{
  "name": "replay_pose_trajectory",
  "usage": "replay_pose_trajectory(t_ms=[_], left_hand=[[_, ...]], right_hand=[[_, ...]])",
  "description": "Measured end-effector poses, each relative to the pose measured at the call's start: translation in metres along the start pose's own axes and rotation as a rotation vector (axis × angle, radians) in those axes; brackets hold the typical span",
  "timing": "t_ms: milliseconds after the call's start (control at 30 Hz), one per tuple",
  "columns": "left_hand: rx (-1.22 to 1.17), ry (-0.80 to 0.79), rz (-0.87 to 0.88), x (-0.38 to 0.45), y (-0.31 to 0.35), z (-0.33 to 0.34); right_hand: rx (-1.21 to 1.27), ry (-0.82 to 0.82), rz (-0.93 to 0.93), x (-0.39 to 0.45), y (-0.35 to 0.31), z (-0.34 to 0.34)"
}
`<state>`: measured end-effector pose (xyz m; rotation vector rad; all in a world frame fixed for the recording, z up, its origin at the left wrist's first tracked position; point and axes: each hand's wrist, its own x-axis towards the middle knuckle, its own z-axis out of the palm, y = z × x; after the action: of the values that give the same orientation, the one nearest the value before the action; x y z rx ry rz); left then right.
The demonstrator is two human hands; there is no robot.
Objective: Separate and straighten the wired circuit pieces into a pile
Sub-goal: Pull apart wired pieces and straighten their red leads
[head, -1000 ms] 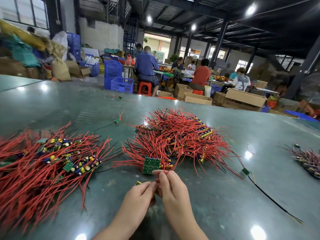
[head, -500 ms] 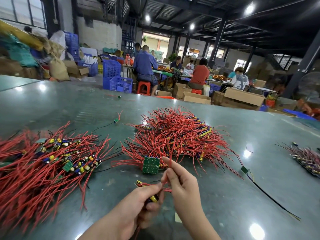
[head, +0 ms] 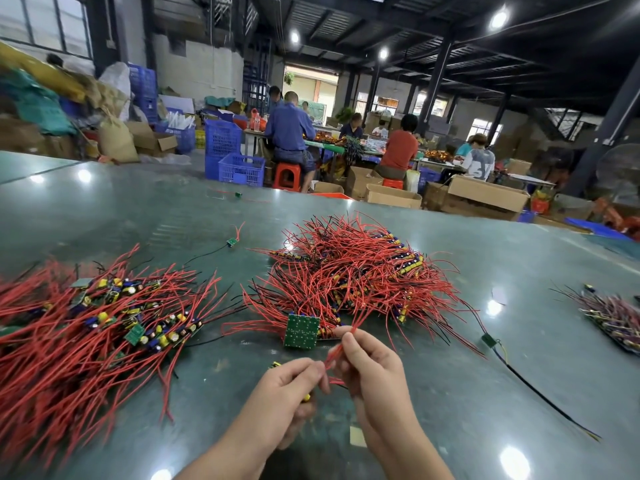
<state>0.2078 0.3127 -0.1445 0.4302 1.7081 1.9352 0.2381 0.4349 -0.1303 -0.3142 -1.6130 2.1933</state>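
From the head camera, a small circuit piece (head: pixel 306 396) is gripped in the left hand (head: pixel 287 389) above the worktop (head: pixel 450 393). Its red wires (head: pixel 341 348) are pinched by the right hand (head: pixel 367 365) and run toward one o'clock. The straightened pile (head: pixel 104 323) lies at nine o'clock, nearer the left hand.

**Red wires, green boards, grey-green worktop**

The worktop (head: pixel 450 393) is a glossy dark grey-green, dotted with white lamp reflections. The left pile (head: pixel 86 327) is bright red wire mixed with yellow, blue and green components. The middle pile (head: pixel 353 271) is red wire with thin black strands and yellow-and-blue parts along its far edge. A square circuit board (head: pixel 301 331) at its near edge is green with a grid of pale solder dots. The wires (head: pixel 341 344) between the hands are red. A stray lead (head: pixel 540 393) to the right is black with a small green board. Beyond stand blue crates (head: pixel 239 169), a red stool (head: pixel 286 174) and brown cartons (head: pixel 485 194).
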Motion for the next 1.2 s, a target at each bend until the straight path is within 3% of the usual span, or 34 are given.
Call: replay_pose_trajectory(t_ms=[100,167,333,433,500,600,667,733,800,967,1100,1200], left_hand=[[-0.049,0.021,-0.061,0.0,0.001,-0.002],[0.071,0.069,0.018,-0.001,0.0,-0.003],[1.145,0.345,0.382,-0.009,-0.008,-0.007],[1.285,0.343,0.454,-0.012,-0.01,-0.007],[1.107,0.366,0.376,-0.007,-0.009,-0.006],[0.501,0.189,0.304,0.001,-0.009,-0.005],[0.269,0.106,0.226,0.001,-0.004,-0.003],[0.125,0.061,0.117,0.002,-0.004,-0.004],[0.039,0.013,0.032,0.001,-0.003,-0.004],[0.015,-0.044,0.048,0.0,-0.001,-0.003],[0.046,-0.003,0.079,0.0,-0.003,-0.005],[-0.006,0.021,0.037,-0.001,-0.005,-0.003]], right_hand=[[-0.082,0.032,-0.1,-0.001,-0.003,0.0],[-0.211,0.103,-0.204,0.001,-0.006,-0.004],[-0.432,0.153,-0.302,0.003,-0.008,-0.006],[-0.358,0.141,-0.257,0.004,-0.011,-0.008],[-0.082,0.077,-0.081,0.006,-0.014,-0.011],[0.342,-0.021,0.162,0.011,-0.013,-0.014],[0.309,-0.016,0.149,0.014,-0.012,-0.017],[0.12,0.073,0.046,0.017,-0.013,-0.022],[0.093,0.115,0.018,0.02,-0.015,-0.027],[0.453,0.011,0.184,0.023,-0.015,-0.026],[-0.018,0.153,-0.047,0.023,-0.009,-0.032],[-0.026,0.217,-0.156,0.022,-0.009,-0.034]])
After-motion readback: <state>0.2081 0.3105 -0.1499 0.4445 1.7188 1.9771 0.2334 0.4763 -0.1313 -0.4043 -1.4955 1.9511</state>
